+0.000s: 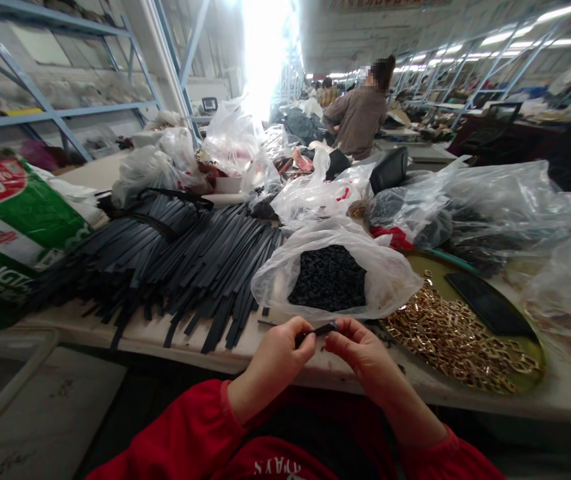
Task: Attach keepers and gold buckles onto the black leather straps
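I count one bare left hand [275, 357], one bare right hand [365, 353], one thin black piece [322, 330] between them. One open translucent plastic bag [390, 280]; small black bits [328, 280] inside, uncountable. One oval yellow-green tray [439, 265], one flat black rectangular slab [490, 303], gold metal buckles [458, 340] uncountable. Long flat black strips [230, 260]: dozens, overlapping. One green-and-red printed package [8, 243].

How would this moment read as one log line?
left hand: holds dark strip | right hand: pinches its other end | beyond: open bag, black pieces | right: tray, gold-toned buckles
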The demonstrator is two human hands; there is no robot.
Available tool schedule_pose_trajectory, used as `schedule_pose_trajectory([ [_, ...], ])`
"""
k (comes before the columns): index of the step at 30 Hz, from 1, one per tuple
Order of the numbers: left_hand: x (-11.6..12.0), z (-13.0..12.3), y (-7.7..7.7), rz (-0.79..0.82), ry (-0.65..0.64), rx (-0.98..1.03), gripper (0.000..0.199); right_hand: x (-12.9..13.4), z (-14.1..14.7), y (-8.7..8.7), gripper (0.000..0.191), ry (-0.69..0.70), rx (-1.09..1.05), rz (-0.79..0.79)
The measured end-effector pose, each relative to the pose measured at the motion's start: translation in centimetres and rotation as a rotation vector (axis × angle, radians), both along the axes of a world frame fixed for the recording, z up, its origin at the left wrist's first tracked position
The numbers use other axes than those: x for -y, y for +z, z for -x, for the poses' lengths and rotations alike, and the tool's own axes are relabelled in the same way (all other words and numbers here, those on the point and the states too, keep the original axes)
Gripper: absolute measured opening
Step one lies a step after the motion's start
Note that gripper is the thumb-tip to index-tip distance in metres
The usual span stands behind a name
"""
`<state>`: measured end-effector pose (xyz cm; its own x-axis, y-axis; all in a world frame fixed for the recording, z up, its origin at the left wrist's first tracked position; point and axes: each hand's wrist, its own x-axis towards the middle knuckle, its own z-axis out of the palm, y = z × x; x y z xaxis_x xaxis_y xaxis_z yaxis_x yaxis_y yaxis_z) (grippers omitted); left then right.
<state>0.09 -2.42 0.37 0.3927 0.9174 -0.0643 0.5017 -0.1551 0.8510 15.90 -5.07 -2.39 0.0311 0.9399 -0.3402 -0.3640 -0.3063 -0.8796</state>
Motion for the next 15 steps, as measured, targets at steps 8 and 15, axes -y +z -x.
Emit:
schedule_pose_trajectory([
  [8, 0.4, 0.1, -0.5, 0.026, -0.068, -0.074, 0.017, 0.6, 0.0, 0.5, 0.033, -0.051, 0.179, -0.038],
  [15, 0.5, -0.8, -0.6, 0.116, -0.083, -0.019, 0.021, 1.4, 0.7, -0.3, 0.032, -0.057, 0.221, -0.050],
])
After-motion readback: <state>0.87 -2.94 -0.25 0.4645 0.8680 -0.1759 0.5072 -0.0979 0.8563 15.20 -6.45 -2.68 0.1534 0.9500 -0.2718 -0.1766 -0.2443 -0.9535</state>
